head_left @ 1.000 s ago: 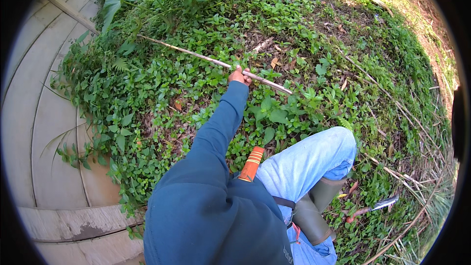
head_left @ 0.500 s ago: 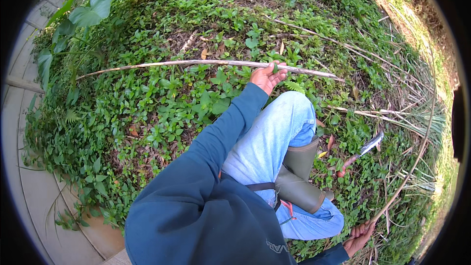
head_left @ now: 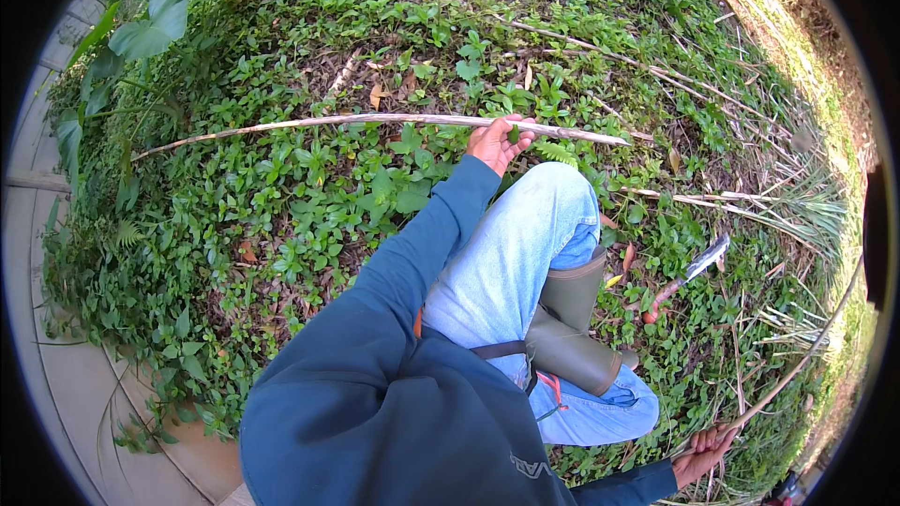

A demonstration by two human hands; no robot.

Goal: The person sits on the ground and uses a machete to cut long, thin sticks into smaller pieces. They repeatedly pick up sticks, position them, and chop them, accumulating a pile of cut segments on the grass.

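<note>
My left hand is closed round a long, thin, pale dry stalk. That stalk lies across the view above low green plants, tapering to its left end. At the lower right, my right hand grips the end of another long brown stalk, which slants up to the right rim. On the ground between my two hands, right of my boots, lies a knife with a reddish-brown handle and a bright blade. Neither hand touches it.
My bent knee in jeans and my green rubber boots take up the middle. Dry stalks and a heap of long cut leaves lie at the right. Pale paving borders the left, below a large-leaved plant.
The right-hand stalk has swung down and outward to the right. My right hand has shifted slightly right. The left hand keeps its grip; the whole view has slid a little left.
</note>
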